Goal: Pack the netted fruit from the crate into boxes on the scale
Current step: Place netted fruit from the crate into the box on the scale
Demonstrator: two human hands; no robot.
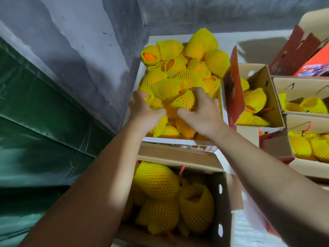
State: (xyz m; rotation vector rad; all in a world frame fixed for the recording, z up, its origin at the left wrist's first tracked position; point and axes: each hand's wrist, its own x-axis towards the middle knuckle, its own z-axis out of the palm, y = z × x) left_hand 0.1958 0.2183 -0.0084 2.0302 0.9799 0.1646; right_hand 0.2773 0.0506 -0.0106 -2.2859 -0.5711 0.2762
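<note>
Crate, near edge: right hand grips netted fruit; left hand clutches another. Risk: heaped neighbours tumbling; nets slipping off.

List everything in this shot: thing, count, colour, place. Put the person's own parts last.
crate: one, white, centre, heaped with netted fruit.
netted fruit: too many to count, orange in yellow foam net, in the crate and in every open box.
near box: one, brown cardboard, bottom centre below the crate, partly filled.
open boxes on the right: at least three, brown with red outsides, right of the crate, each holding fruit.
red printed cartons: about two, red, top right corner.
green sheet: one, dark green, left side.
wall: grey, behind the crate.
left hand: grips a netted fruit at the crate's near left.
right hand: curled round a netted fruit at the crate's near middle.
</note>
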